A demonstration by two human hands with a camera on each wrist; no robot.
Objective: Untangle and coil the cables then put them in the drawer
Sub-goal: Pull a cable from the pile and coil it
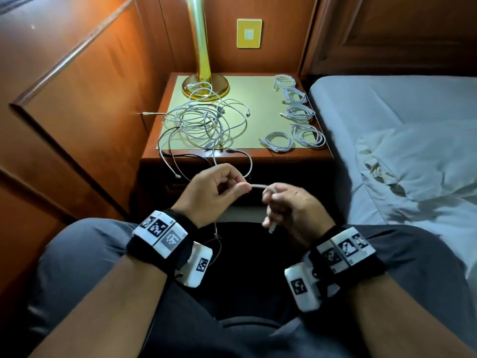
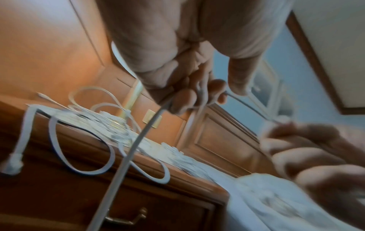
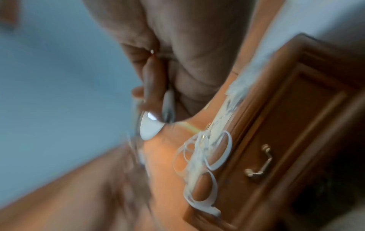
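So I'm partway through this one. Five coiled cables already sit along the 3 o'clock side of the surface, but a messy tangle is still piled toward 10 o'clock by the lamp base, with a couple of loops hanging over the front edge. Right now my left hand pinches one white cable, and my right hand has its fingers curled round the same cable near its plug end, a short span stretched between them. The drawer looks closed, so nothing's been stowed yet, I'd say.
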